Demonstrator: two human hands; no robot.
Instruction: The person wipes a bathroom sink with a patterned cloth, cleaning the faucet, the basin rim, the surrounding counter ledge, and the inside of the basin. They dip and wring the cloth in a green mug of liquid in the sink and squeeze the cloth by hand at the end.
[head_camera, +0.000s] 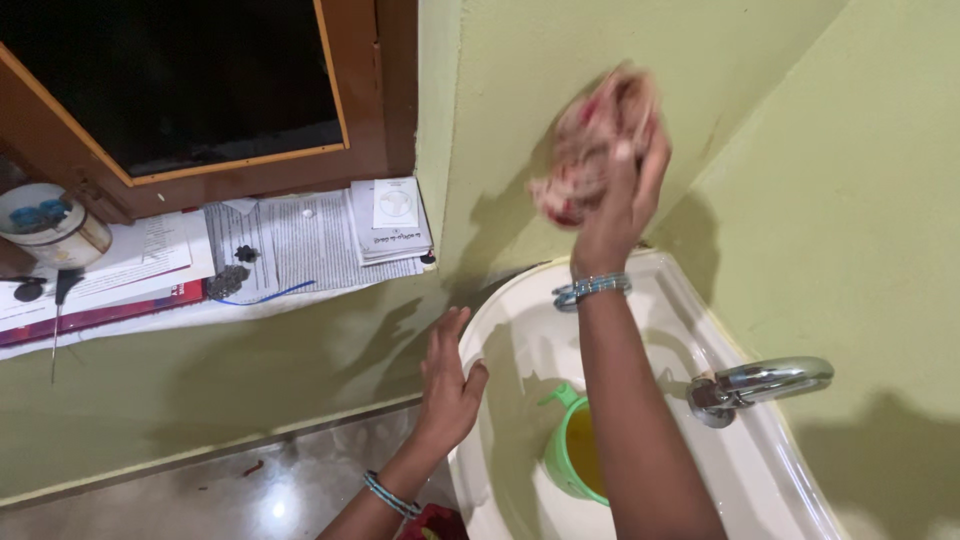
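- Filling most of the view from twelve to four o'clock, a green wall (520, 110) meets in a corner above the sink.
- Sitting at five o'clock, the white sink (760, 480) runs from the lower edge up toward the centre, its rim pale and curved.
- At ten o'clock a brown window frame (365, 90) surrounds dark glass.
- Under it, at nine o'clock, papers (300, 240) and a booklet lie spread on the sill, with a round tin (50, 225) at the far left end.
- The right hand (615, 205) is raised at one o'clock against the wall, fingers closed around a reddish cloth (590, 140), which is blurred; beaded bangles circle the wrist.
- The left hand (450, 385) lies at six o'clock with fingers spread flat, touching the sink's left rim; it holds nothing.
- A green mug (562, 450) stands inside the sink at six o'clock, yellowish inside, partly hidden by the right forearm.
- A chrome tap (765, 382) juts over the sink's right rim at four o'clock.
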